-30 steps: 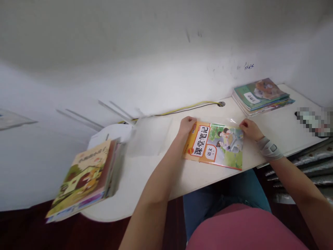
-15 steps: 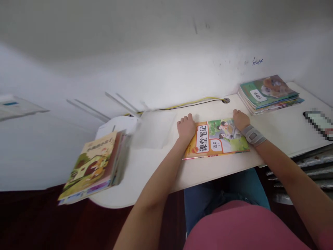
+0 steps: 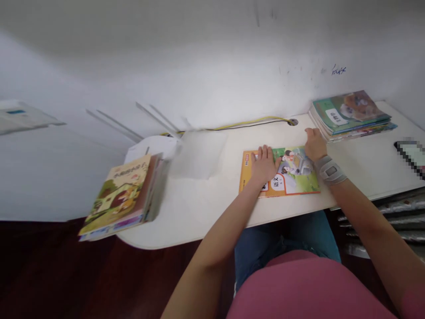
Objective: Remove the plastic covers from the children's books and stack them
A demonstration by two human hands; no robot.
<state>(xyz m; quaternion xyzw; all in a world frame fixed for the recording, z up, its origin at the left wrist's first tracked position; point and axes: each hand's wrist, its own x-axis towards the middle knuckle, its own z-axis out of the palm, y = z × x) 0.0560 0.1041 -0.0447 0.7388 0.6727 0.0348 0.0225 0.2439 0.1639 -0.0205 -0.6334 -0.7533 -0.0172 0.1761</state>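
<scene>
An orange and green picture book (image 3: 299, 177) lies flat on the white desk (image 3: 206, 199) in front of me. My left hand (image 3: 264, 164) rests palm down on the book's cover with fingers stretched out. My right hand (image 3: 314, 144), with a grey wrist strap, sits at the book's far right corner; its fingers are curled at the edge and partly hidden.
A stack of picture books (image 3: 126, 195) overhangs the desk's left end. Another stack of books (image 3: 352, 115) stands at the back right by the wall. A clear plastic sheet (image 3: 199, 153) lies left of the book. A yellow cable (image 3: 245, 123) runs along the wall. A phone (image 3: 411, 153) lies far right.
My left hand moved from the book's left edge onto its cover. The book now lies squarer to the desk edge. My right hand stays at the far right corner.
</scene>
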